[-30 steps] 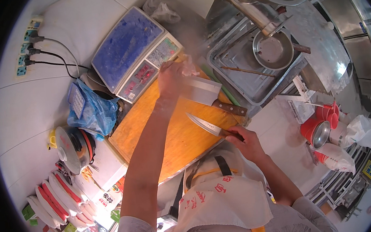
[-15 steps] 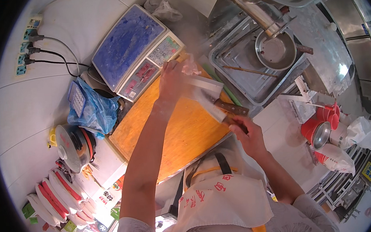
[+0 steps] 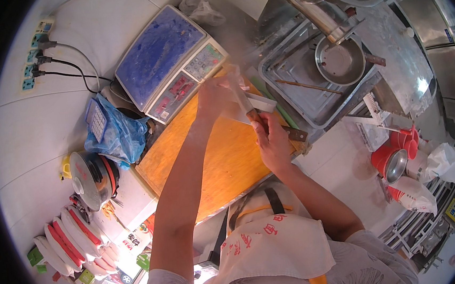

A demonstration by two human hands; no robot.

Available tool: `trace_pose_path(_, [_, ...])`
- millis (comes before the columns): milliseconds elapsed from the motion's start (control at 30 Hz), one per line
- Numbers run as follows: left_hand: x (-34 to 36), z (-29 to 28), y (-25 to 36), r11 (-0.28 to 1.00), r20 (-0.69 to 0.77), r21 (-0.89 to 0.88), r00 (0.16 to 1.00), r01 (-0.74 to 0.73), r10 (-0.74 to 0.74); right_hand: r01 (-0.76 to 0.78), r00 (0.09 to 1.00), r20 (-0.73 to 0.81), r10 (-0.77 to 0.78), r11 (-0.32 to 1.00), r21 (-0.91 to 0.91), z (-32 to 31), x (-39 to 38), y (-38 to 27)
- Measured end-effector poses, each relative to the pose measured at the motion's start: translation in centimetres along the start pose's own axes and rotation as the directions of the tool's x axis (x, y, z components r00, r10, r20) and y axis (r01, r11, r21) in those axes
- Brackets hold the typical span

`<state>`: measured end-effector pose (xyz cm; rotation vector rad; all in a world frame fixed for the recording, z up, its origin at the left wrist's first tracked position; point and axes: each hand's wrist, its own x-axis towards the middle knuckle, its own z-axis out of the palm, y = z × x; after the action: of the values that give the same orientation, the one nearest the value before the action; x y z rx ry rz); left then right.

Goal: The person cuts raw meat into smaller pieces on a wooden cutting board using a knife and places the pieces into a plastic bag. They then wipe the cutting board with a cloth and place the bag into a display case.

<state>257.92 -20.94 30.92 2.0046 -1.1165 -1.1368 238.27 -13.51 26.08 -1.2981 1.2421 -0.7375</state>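
My right hand (image 3: 273,142) is closed round the wooden handle of a knife (image 3: 244,99). Its blade points away from me and reaches the pale pink piece, which looks like raw meat (image 3: 237,81), at the board's far corner. My left hand (image 3: 213,97) has its fingers closed at that piece, partly blurred by haze. Beneath them is the orange-brown wooden cutting board (image 3: 223,161). A second, broad-bladed knife (image 3: 261,103) lies on the board's right side, its riveted wooden handle partly behind my right hand.
A blue-topped scale (image 3: 159,56) borders the board at far left. Right of it, a metal tray (image 3: 294,104) holds a steel pan (image 3: 341,68) under a metal grinder spout (image 3: 319,17). A blue plastic bag (image 3: 117,132) and lidded pot (image 3: 87,179) stand left. Red containers (image 3: 383,156) are at right.
My right hand has moved left and away from me with its knife, bringing the blade up to the pink piece. The left hand stays nearly in place; the second knife still lies there.
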Motion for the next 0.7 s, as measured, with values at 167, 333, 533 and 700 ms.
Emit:
trace_pose_path(167, [0.9, 0.1, -2.4, 0.975, 0.046, -0.216, 0.998, 0.056, -0.047, 0.046, 0.999, -0.015, -0.046, 0.998, -0.044, 0.6, 0.1, 0.6])
trace_pose_path(333, [0.4, -0.2, -1.7, 0.944, -0.070, -0.277, 0.976, 0.179, -0.206, 0.173, 0.980, -0.068, -0.189, 0.966, -0.192, 0.4, 0.4, 0.4])
trace_pose_path(533, [-1.6, -3.2, -5.0, 0.924, -0.232, -0.382, 0.965, 0.026, -0.124, 0.135, 0.985, -0.079, -0.152, 0.973, -0.188, 0.2, 0.0, 0.2])
trace_pose_path(700, [-7.7, -4.2, -7.8, 0.879, -0.244, -0.458, 0.933, 0.130, -0.265, 0.159, 0.986, -0.028, -0.164, 0.979, -0.128, -1.5, -1.7, -2.2])
